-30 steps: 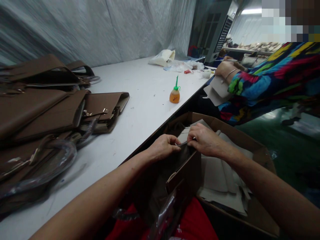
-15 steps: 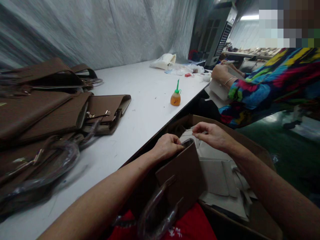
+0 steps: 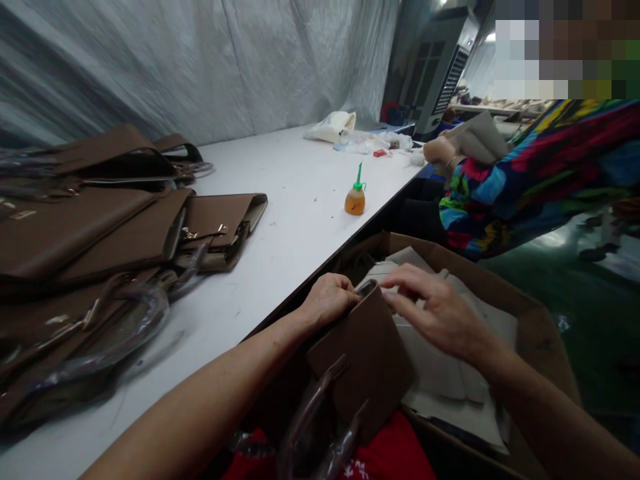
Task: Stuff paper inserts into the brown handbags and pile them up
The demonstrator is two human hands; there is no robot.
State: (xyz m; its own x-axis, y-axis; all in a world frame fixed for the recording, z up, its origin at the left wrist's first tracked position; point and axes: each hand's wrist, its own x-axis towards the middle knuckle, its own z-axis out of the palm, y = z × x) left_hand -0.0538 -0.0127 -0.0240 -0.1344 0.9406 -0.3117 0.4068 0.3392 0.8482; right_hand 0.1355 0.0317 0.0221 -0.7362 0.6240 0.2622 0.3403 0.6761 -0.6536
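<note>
A brown handbag [image 3: 367, 353] rests tilted on my lap, its handles [image 3: 313, 413] wrapped in clear plastic and hanging toward me. My left hand [image 3: 333, 297] is closed on the bag's upper edge, with its fingertips partly hidden at the opening. Close by the bag's upper right corner is my right hand [image 3: 435, 310], its fingers bent but apart, and I see nothing held in them. Whether those fingertips touch the bag I cannot tell.
Several brown handbags [image 3: 110, 227] lie piled on the white table [image 3: 295, 247]. An oil bottle [image 3: 355, 200] with a green spout stands near its edge. A cardboard box [image 3: 543, 333] at my right holds pale pieces [image 3: 440, 373]. Beyond it, a co-worker's hand [image 3: 440, 152] holds a pale panel [image 3: 483, 137].
My right hand has come lower, nearer the bag's corner. My left hand keeps its hold while the bag has shifted slightly. The co-worker's panel has swung upward.
</note>
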